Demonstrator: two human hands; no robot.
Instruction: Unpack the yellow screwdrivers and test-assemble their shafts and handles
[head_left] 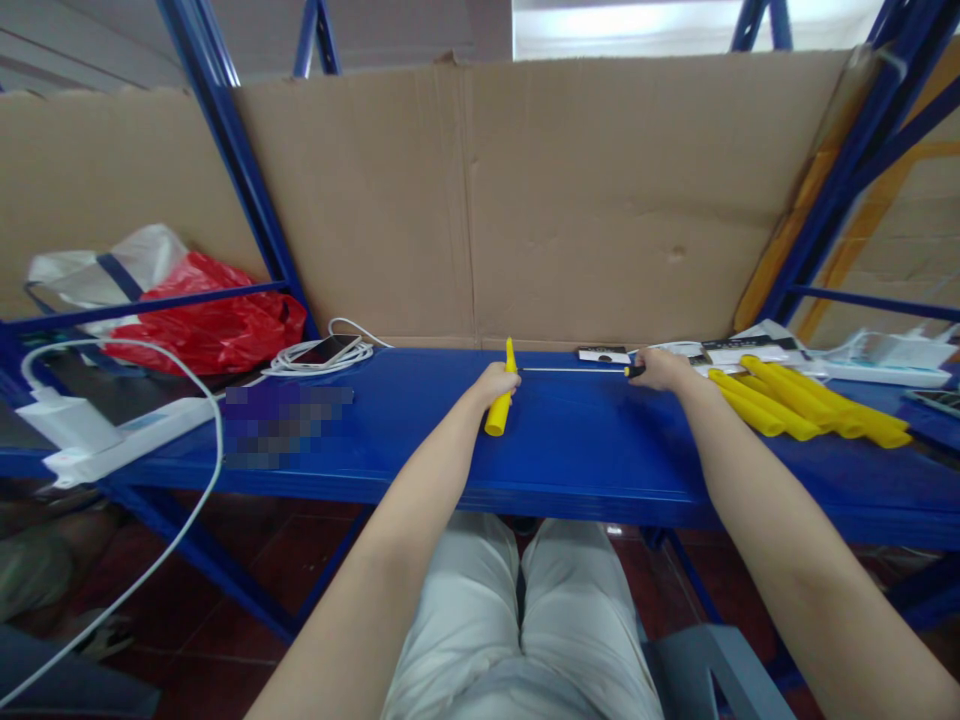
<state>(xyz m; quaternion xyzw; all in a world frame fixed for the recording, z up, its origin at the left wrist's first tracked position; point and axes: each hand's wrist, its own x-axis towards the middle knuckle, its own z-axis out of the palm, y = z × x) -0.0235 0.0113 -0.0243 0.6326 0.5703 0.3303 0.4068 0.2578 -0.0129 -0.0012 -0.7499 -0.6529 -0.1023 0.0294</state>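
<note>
My left hand point(496, 384) is closed around a yellow tapered plastic tube point(498, 415), its narrow tip pointing away from me and its wide end toward me. In my right hand point(660, 370) is a screwdriver point(574, 370) with a black and yellow handle, held level. Its long thin shaft points left and its end reaches the side of the yellow tube near my left fingers; I cannot tell whether it touches or goes in. To the right of my right hand lies a pile of similar yellow tubes point(802, 400).
The blue table point(420, 440) has a cardboard wall point(600, 200) behind it. On the left are a red plastic bag point(217, 315), a coiled white cable point(319, 360) and a power strip point(142, 440). A small black-and-white packet point(604, 355) lies at the back; another power strip point(885, 373) is right.
</note>
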